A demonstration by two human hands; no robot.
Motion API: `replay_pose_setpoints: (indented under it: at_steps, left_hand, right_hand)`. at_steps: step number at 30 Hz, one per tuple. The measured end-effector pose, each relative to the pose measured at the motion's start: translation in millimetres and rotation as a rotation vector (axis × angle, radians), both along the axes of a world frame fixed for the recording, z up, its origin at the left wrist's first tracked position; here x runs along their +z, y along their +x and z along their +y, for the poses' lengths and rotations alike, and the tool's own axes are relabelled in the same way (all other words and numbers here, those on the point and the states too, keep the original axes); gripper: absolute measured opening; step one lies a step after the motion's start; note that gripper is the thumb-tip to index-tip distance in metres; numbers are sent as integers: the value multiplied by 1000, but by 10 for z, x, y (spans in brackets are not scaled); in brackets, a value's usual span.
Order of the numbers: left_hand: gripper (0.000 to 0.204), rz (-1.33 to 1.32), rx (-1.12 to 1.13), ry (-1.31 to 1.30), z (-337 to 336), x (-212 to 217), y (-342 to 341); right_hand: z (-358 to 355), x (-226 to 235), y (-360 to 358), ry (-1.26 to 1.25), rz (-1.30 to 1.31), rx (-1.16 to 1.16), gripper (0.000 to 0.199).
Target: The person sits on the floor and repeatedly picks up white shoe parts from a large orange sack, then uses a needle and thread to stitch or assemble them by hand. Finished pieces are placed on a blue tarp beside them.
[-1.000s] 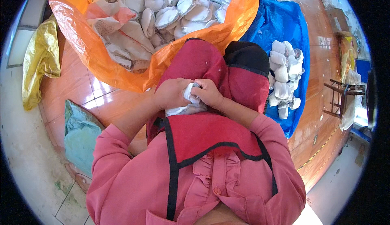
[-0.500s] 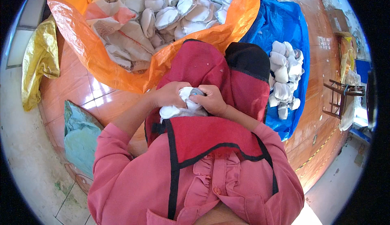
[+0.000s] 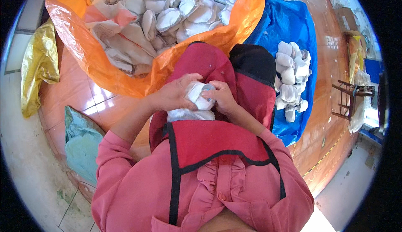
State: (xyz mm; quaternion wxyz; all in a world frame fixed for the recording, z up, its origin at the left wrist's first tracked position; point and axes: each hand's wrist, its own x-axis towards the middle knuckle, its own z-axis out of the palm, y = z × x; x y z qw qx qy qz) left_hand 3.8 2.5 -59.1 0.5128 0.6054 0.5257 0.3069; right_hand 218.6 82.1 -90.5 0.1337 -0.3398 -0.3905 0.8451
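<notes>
Over my lap, both hands are on a white soft cloth bundle (image 3: 196,94) that shows a grey, rounded part at its right end. My left hand (image 3: 175,94) wraps its left side, fingers along the far edge and thumb near. With the thumb and fingers bent, my right hand (image 3: 223,98) grips the grey end. I cannot make out exactly what the bundle is. Just below it, more white cloth (image 3: 189,114) lies on my lap against the red apron (image 3: 215,144).
Ahead, a big orange plastic sack (image 3: 138,83) holds many flat, oval white cloth pieces (image 3: 168,19). To the right, rolled white bundles (image 3: 289,76) lie in a heap on a blue plastic sheet (image 3: 289,31). A wooden stool (image 3: 347,100) stands farther right; a green bag (image 3: 81,146) is at left.
My left hand has opened its grip wider around the bundle, and both hands have shifted slightly away from me. More of the bundle's white side shows now.
</notes>
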Motion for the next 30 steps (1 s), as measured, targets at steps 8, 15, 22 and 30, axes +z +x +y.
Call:
replay_pose_setpoints:
  at_steps: [8,15,22,30]
  left_hand:
    - [45,847,-27,381,91,278,192]
    - [40,1093,11,395,109,122,270]
    - [47,829,3,208,174,80,234]
    - [44,469,-88,33,289,41,110]
  right_hand:
    - [164,10,-28,414,-133,26,16]
    - [164,52,-146,506,-148,73,15]
    - [142,126,-248,308,-103,24,12]
    - [187,0,-187,7,78,-58,10]
